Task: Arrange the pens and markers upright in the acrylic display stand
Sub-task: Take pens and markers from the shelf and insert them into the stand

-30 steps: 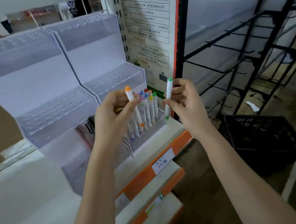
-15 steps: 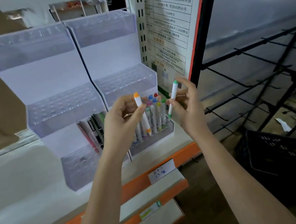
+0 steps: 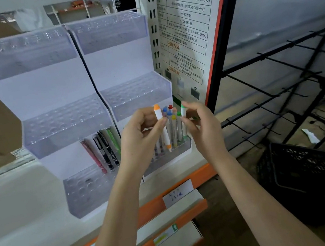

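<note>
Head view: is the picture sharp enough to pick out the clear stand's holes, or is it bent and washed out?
Head view: wide-angle bend bows the black wire rack; the clear acrylic stand looks hazy, its holes faint; the orange-capped white marker in the left hand is fairly crisp; the green-capped marker is softer.

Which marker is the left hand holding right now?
The orange-capped marker, pinched in the left hand. The right hand holds the green-capped marker; the others stand in the stand's bottom tier.
</note>
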The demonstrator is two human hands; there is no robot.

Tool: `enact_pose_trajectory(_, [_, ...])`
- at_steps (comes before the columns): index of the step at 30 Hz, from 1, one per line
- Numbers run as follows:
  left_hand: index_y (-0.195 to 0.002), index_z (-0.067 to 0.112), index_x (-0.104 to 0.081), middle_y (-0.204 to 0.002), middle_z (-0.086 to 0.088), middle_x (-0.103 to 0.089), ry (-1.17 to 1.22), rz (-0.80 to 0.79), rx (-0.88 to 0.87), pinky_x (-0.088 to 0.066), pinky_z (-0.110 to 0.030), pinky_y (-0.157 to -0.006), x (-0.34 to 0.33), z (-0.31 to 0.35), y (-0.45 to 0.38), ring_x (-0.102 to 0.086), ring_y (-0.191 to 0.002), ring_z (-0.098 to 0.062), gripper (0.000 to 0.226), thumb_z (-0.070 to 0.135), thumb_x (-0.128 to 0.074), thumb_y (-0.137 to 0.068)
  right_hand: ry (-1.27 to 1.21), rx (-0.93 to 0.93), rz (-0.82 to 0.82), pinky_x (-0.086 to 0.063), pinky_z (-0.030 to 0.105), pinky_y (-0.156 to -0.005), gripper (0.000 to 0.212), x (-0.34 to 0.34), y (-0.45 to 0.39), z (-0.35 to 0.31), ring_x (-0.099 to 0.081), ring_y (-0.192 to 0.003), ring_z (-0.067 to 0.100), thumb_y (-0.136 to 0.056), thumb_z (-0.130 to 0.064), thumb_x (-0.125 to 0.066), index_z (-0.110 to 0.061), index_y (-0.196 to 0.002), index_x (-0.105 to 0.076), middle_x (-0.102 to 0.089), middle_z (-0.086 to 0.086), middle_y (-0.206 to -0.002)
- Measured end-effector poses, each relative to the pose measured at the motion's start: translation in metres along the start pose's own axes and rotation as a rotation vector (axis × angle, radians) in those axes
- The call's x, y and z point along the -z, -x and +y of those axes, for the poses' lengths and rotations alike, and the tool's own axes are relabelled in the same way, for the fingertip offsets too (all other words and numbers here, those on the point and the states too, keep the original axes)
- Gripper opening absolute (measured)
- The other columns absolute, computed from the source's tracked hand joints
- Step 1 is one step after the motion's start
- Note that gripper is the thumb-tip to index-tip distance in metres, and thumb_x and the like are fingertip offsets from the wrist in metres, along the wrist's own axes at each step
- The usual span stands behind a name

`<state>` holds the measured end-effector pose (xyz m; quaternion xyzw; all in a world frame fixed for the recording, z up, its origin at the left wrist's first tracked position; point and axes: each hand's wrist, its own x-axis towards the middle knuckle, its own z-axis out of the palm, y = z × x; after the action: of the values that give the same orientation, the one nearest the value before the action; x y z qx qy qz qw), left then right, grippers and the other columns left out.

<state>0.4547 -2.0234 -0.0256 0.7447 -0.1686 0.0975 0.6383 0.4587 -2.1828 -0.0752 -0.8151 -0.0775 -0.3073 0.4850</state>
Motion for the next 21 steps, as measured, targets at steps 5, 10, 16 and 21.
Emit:
enact_pose_trajectory(5, [-0.101,0.01,-0.064,-0.092,-0.004,-0.071,0.001,-0.009,0.01,-0.045,-0.011,-0.067,-0.001,-0.002,-0.003,-0.062,-0.08,-0.005,0.014,0.012,-0.065,-0.086,0.08,-0.001,-0.011,-0.044,0.01,-0.071,0.005,0.001,-0.002,0.001,-0.054,-0.082,-0.004,-0.09,-0.009,-0.06,-0.005,-0.092,-0.061,-0.059,0.002,-0.092])
enact_pose_trajectory(10, [-0.1,0.012,-0.064,-0.092,-0.003,-0.071,-0.001,-0.018,0.02,-0.044,-0.012,-0.066,-0.001,-0.004,-0.003,-0.062,-0.08,-0.007,0.014,0.013,-0.066,-0.086,0.079,-0.01,0.003,-0.046,0.016,-0.066,0.008,-0.001,0.003,0.003,-0.055,-0.079,0.002,-0.09,-0.011,-0.06,-0.004,-0.086,-0.062,-0.061,0.003,-0.085])
enact_pose_trajectory(16, [-0.092,0.022,-0.064,-0.085,0.006,-0.07,0.01,-0.034,0.037,-0.047,-0.012,-0.066,0.0,-0.001,-0.002,-0.064,-0.078,-0.003,0.016,0.008,-0.066,-0.085,0.106,0.083,0.038,-0.05,0.017,-0.078,0.019,0.011,-0.004,-0.02,-0.059,-0.088,0.008,-0.089,-0.023,-0.058,-0.007,-0.097,-0.064,-0.058,-0.003,-0.097])
enact_pose_trajectory(21, [-0.09,0.02,-0.064,-0.082,0.006,-0.069,-0.054,-0.061,-0.026,-0.051,-0.016,-0.072,-0.008,0.001,-0.001,-0.064,-0.075,-0.005,0.018,0.004,-0.068,-0.082,-0.04,0.092,-0.042,-0.048,0.014,-0.081,0.019,0.013,-0.008,-0.057,-0.06,-0.095,0.007,-0.088,-0.018,-0.063,-0.015,-0.107,-0.063,-0.062,0.002,-0.101])
